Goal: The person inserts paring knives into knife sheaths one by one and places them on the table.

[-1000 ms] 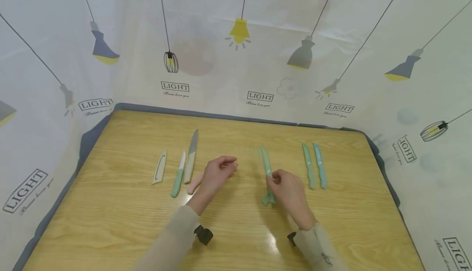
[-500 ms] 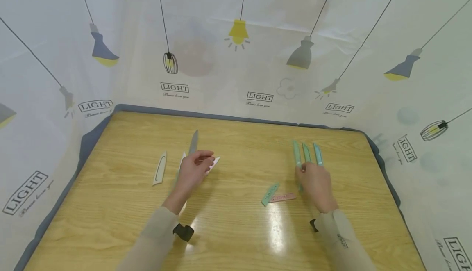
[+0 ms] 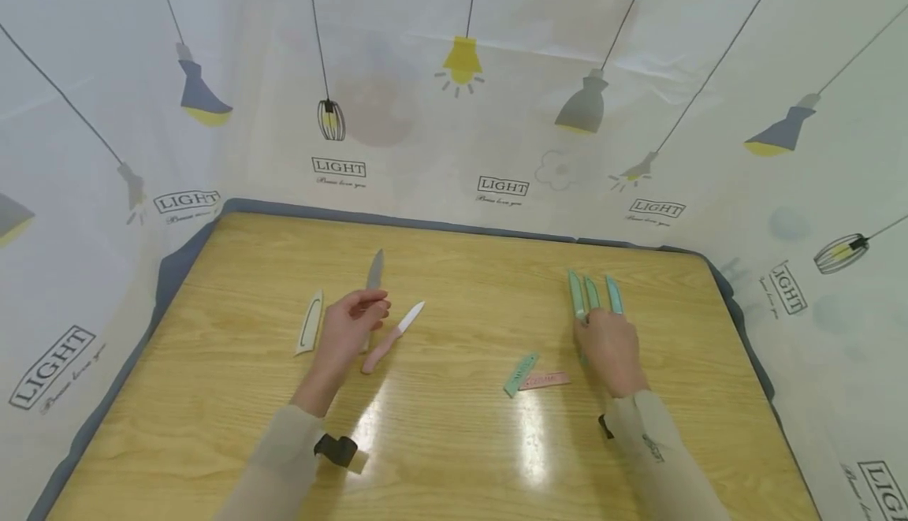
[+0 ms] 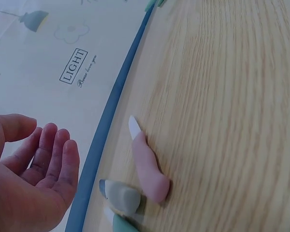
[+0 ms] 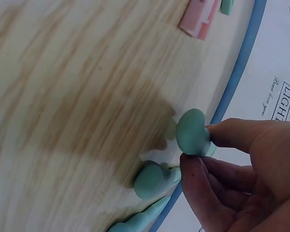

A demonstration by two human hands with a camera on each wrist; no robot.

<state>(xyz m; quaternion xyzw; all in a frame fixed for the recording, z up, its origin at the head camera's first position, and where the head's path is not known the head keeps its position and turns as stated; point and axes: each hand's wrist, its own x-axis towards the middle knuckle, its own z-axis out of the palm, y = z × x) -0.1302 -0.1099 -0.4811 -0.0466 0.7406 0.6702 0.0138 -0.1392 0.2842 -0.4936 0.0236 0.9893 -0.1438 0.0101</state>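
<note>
My right hand (image 3: 612,347) pinches the handle end of a green knife with a covered blade (image 3: 575,292) between thumb and fingers. In the right wrist view its rounded handle (image 5: 191,133) is raised a little above the table. Beside it lie another green knife (image 3: 592,291) and a blue knife (image 3: 613,296). My left hand (image 3: 344,336), fingers loosely bent and holding nothing, hovers over the knives on the left. A pink-handled knife (image 3: 383,347) with a bare white blade lies next to it. A larger knife (image 3: 375,269) and a green-handled one (image 4: 123,224) are mostly hidden below that hand.
A white blade sheath (image 3: 309,324) lies left of my left hand. Between the hands, a green sheath (image 3: 521,374) and a pink sheath (image 3: 545,380) lie touching on the wooden table (image 3: 454,442). A printed curtain (image 3: 411,127) rises behind the table's far edge.
My right hand has carried the green knife from mid-table to the right, beside the other green and blue ones, uncovering the two sheaths. The left hand has drawn left, off the pink-handled knife.
</note>
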